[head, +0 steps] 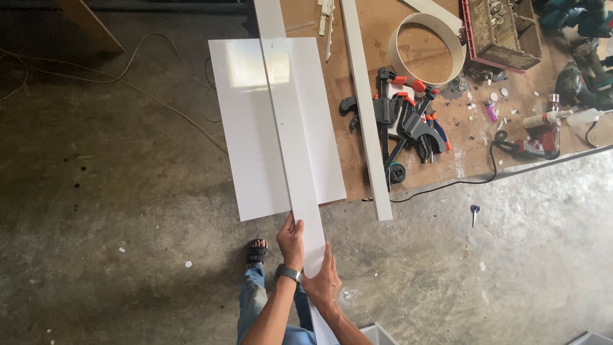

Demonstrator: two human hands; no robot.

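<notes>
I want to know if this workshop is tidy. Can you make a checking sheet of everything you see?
Surface: brown workbench, dusty, bits scattered on it.
Job's things: long white strip lies over a white panel that overhangs the bench edge; a second white strip lies beside them.
Clutter: pile of black and orange clamps, white ring, red tray of parts, power tools.
Grippers: left hand and right hand both grip the long white strip's near end.
Cables: black cord at the bench edge; pale cord on the floor.
Surroundings: stained concrete floor; sandalled foot.
</notes>
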